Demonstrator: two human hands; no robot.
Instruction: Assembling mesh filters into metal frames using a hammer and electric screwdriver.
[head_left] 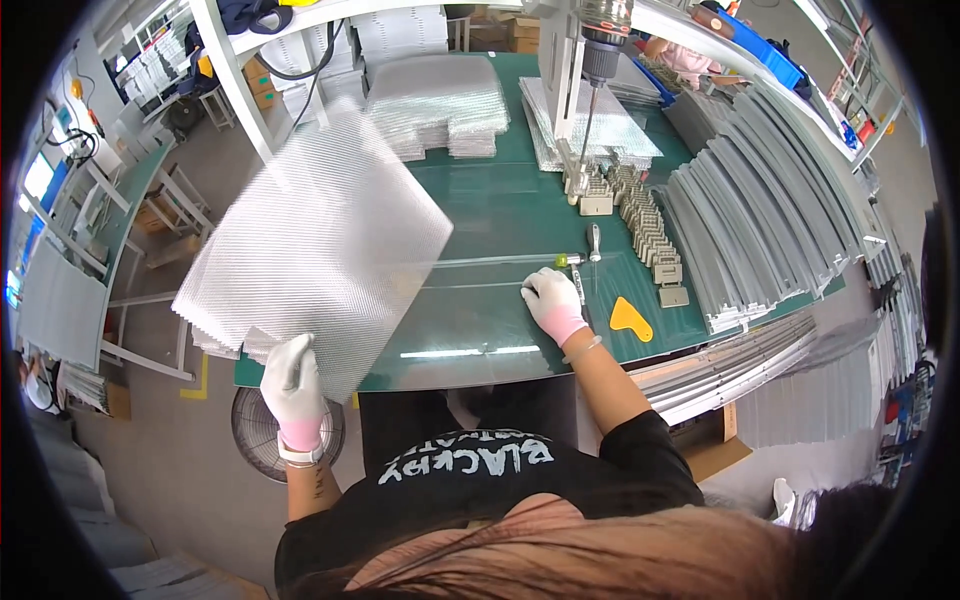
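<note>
My left hand (292, 372), in a white glove with a pink cuff, is closed at the near edge of a translucent ribbed plastic sheet (330, 230). That sheet stands tilted, its far corner raised above the stack under it. On the green table (480, 210) lies a clear flat sheet (470, 315) with light glinting along its front. My right hand (552, 300), gloved alike, rests near its right end, fingers bent but a little apart, holding nothing that I can see. Beside it lie a small hammer (575, 272) with a green-tipped head, a screwdriver (594, 240) and a yellow scraper (630, 319).
A drill press (598, 60) hangs over the table's back. Beige metal brackets (648, 225) stand in a row near grey panel stacks (770, 205). More ribbed sheets (440, 95) are piled behind. A floor fan (262, 435) sits below at left; a white frame post (235, 80) rises behind.
</note>
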